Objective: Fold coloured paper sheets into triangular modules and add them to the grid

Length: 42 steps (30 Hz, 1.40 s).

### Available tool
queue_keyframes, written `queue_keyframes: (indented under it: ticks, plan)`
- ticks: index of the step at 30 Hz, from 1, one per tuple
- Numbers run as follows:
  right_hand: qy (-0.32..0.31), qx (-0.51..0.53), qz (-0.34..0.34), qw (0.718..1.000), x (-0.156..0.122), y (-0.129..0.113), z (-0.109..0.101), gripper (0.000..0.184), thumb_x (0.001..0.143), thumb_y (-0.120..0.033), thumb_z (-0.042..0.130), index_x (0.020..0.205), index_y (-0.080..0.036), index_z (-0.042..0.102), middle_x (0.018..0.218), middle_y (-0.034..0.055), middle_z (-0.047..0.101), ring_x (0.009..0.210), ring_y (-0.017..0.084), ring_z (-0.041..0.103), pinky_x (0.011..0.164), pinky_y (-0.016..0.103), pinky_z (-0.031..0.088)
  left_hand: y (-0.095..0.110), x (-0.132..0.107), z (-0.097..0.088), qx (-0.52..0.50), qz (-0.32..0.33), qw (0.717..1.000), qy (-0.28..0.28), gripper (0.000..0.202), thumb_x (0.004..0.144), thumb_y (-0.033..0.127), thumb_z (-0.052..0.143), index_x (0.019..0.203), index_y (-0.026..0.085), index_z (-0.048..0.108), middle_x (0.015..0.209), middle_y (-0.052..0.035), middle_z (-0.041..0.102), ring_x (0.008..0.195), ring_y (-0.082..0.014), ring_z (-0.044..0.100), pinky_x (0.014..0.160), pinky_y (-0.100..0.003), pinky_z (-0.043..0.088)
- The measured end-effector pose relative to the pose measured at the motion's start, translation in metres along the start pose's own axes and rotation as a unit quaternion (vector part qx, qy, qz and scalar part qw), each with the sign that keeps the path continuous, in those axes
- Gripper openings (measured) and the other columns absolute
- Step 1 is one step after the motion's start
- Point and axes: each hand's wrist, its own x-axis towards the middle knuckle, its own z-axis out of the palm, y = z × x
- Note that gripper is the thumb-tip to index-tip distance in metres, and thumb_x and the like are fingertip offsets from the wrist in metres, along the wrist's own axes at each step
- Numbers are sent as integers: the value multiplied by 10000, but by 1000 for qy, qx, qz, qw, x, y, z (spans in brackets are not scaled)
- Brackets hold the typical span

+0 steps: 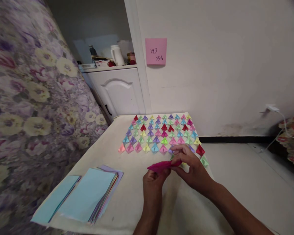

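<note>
A folded magenta paper is held in the air above the near part of the table by both hands. My left hand pinches its underside from below. At its right end, the fingers and thumb of my right hand close on the same paper. Beyond the hands, rows of small folded paper pieces in many colours stand on the table. My right hand and the magenta paper hide part of the nearest row.
A stack of coloured paper sheets, light blue on top, lies at the table's left, beside a narrower blue stack. The cream table meets the wall. A floral curtain hangs at left. A pink note is on the wall.
</note>
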Motion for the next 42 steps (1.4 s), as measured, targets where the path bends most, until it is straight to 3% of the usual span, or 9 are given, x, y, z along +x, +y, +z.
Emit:
queue_keyframes:
  ticks: [9,17,22,28,32,36,39,42]
  plan:
    - [-2,-8,-17,1000,0,2,-1,203,734,-26,554,805,-212,595,1144,66,484,1104,212,475,907,368,430,-4,1,0,-26,0,1000,-6,228,690,174,698,910,117,693,837,-74,716,812,-198,628,829,-365,473]
    - [-32,-109,-57,992,-4,10,0,248,781,-78,545,929,-251,644,1220,60,477,1117,218,460,901,384,421,-3,0,3,-30,1,999,-20,228,686,177,692,911,137,691,844,-61,717,825,-208,631,827,-375,481]
    - [-47,-189,-61,979,-3,13,-1,195,815,-104,521,887,-226,654,1232,82,494,1154,236,434,907,401,404,-5,1,-2,70,-14,997,-3,186,717,223,656,884,151,695,836,-49,702,815,-204,616,732,-324,499]
    - [-66,-244,-48,966,-3,15,1,205,757,-34,527,796,-202,638,1299,77,455,1206,250,388,944,424,362,-3,3,-4,174,14,983,-49,165,747,202,602,885,176,689,752,-5,678,761,-182,603,656,-254,455]
    - [-82,-270,-37,959,-3,16,1,191,725,-23,535,766,-187,624,1329,85,431,1252,263,335,980,440,320,10,4,-4,225,-19,969,-102,283,712,234,652,989,176,670,898,-40,699,866,-225,611,760,-294,453]
    - [-99,-285,-32,953,-3,16,0,188,707,-19,541,758,-182,620,1364,81,401,1280,272,295,1016,453,272,26,5,-6,223,-75,956,-173,403,761,427,592,1064,168,646,1035,-91,673,980,-271,583,784,-336,465]
    - [-119,-287,-36,950,-4,15,0,224,687,-4,538,775,-189,628,1390,71,376,1293,283,273,1032,470,243,30,6,-9,200,-118,960,-159,481,816,523,454,1021,144,667,954,-102,681,926,-259,590,754,-349,478]
    - [-144,-280,-41,948,-4,14,1,215,681,-8,542,746,-191,633,1396,62,375,1301,289,261,1042,483,224,27,8,-11,194,-147,962,-125,489,797,545,466,875,120,696,747,-68,664,739,-209,584,668,-313,470]
